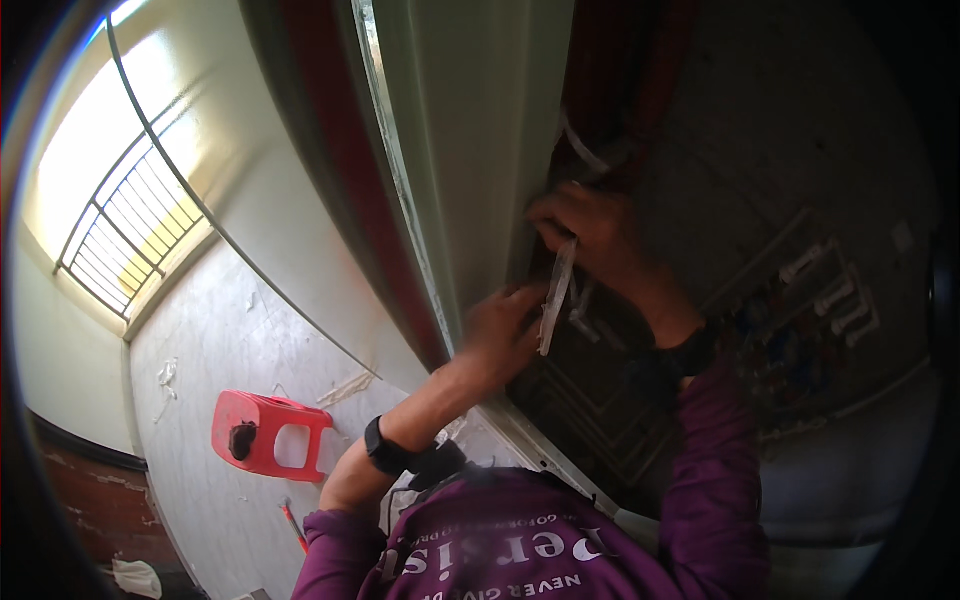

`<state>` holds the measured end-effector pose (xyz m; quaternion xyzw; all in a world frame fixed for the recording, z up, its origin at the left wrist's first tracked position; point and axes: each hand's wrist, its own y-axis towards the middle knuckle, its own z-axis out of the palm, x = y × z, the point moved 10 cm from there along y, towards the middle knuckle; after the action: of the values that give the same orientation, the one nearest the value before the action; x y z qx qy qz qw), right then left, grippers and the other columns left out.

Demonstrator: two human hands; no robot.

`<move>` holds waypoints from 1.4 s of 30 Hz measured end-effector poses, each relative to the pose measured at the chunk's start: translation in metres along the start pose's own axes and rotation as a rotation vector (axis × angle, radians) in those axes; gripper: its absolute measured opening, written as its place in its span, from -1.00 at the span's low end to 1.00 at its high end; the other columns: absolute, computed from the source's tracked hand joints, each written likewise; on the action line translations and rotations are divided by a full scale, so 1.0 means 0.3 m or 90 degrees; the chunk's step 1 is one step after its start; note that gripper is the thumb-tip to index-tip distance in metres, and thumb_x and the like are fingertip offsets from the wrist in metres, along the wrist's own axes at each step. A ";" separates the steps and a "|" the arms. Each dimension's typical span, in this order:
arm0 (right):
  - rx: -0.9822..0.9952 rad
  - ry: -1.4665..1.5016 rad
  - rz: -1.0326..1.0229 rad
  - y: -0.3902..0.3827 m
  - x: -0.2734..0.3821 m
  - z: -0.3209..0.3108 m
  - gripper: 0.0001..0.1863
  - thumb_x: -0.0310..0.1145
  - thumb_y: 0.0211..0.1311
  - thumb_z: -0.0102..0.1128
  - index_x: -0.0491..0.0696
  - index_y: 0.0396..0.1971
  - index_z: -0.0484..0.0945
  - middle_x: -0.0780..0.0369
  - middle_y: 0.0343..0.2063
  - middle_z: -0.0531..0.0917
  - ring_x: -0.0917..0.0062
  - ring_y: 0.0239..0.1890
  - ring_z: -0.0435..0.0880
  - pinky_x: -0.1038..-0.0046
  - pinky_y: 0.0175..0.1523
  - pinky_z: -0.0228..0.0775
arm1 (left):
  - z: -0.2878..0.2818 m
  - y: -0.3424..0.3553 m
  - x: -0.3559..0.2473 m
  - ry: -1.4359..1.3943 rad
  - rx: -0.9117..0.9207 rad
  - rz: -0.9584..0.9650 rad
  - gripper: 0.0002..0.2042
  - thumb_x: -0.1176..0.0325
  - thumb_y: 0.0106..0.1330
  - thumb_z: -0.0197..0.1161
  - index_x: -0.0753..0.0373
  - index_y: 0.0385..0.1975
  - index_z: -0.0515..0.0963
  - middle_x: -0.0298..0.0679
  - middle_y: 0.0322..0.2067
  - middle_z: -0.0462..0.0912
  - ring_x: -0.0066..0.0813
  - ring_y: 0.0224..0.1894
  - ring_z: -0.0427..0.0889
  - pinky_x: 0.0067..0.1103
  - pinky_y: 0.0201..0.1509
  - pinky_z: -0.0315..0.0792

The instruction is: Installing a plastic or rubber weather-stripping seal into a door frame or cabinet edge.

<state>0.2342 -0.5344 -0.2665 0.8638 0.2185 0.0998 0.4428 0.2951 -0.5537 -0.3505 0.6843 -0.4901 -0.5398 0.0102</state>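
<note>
Clear strip (pixel 558 295) 3 o'clock of ctr; R hand (pixel 592 228), 2 o'clock, curled, prob pinching top. L hand (pixel 503 330), 5 o'clock, half-curled, can't tell grip. Floor scraps (pixel 346 389) 8 o'clock prob off already; pale strip (pixel 584 150) 1 o'clock prob remaining.

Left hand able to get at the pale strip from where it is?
Looks like yes: the left hand is close beside the pale strip, with nothing visible in the way. Whether they touch is unclear.

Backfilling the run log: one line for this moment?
left hand: beside pale strip, grip unclear | right hand: at strip's upper end, grip unclear | red stool: on floor, dark item on it
</note>
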 end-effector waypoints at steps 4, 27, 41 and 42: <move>0.006 0.055 -0.010 -0.007 -0.021 -0.001 -0.81 -0.58 -0.36 0.13 -0.06 -0.59 0.43 0.26 -0.72 0.38 0.48 -0.70 0.41 0.53 -0.62 0.24 | -0.119 0.001 -0.121 0.310 -0.032 0.137 -0.74 0.48 -0.12 0.09 0.25 -0.34 0.39 -0.17 -0.54 0.41 -0.23 -0.50 0.43 -0.44 -0.47 0.31; -0.109 0.240 -0.006 0.009 -0.063 0.010 -0.82 -0.57 -0.32 0.08 -0.12 -0.57 0.37 0.22 -0.66 0.37 0.45 -0.60 0.44 0.52 -0.52 0.27 | -0.074 0.186 -0.241 0.864 0.150 0.352 -0.69 0.42 -0.23 0.03 0.26 -0.37 0.42 -0.23 -0.47 0.40 -0.36 -0.37 0.39 -0.47 -0.29 0.24; -0.124 0.210 0.003 0.039 -0.054 0.029 -0.86 -0.45 -0.24 0.06 -0.11 -0.57 0.37 0.21 -0.60 0.40 0.39 -0.49 0.43 0.41 -0.36 0.27 | -0.091 0.232 -0.248 0.900 0.177 0.313 -0.76 0.42 -0.18 0.00 0.29 -0.44 0.38 -0.19 -0.46 0.41 -0.29 -0.32 0.38 -0.47 -0.29 0.22; -0.120 0.226 0.021 0.041 -0.059 0.028 -0.86 -0.45 -0.23 0.04 -0.10 -0.55 0.38 0.21 -0.60 0.41 0.40 -0.49 0.44 0.40 -0.34 0.27 | -0.104 0.232 -0.247 0.884 0.153 0.288 -0.78 0.42 -0.17 0.01 0.30 -0.45 0.38 -0.18 -0.48 0.40 -0.28 -0.34 0.38 -0.46 -0.29 0.22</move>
<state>0.2250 -0.5550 -0.2612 0.7909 0.2687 0.2773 0.4746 0.2772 -0.5554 -0.2457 0.7468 -0.5556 0.0901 0.3542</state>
